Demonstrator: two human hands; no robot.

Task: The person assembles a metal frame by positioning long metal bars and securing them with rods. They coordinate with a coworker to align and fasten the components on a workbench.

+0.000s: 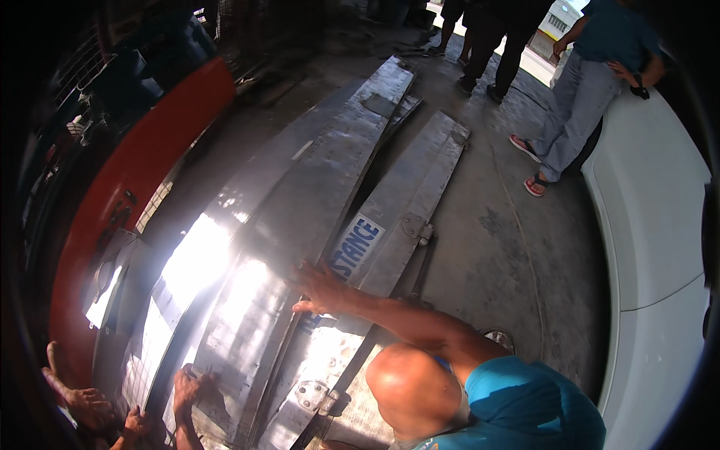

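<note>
My right hand (316, 289), at the end of a bare arm with a teal sleeve, lies with fingers spread on the edge of a long silver metal panel (300, 202). Beside it lies a narrower metal panel (412, 169) with a white label (358, 245), blue lettering and hinges (315, 395). At the lower left my left hand (189, 386) rests on the near end of the wide panel, its fingers curled. What they hold, if anything, is hidden. Close by, another person's hands (86, 405) are at the near end of a bright, sunlit panel (150, 337).
An orange-red panel (142, 142) stands along the left. A white vehicle body (656, 217) borders the right. One person in grey trousers (574, 112) stands next to it, and other people's legs (495, 60) show farther back on the concrete floor (517, 247).
</note>
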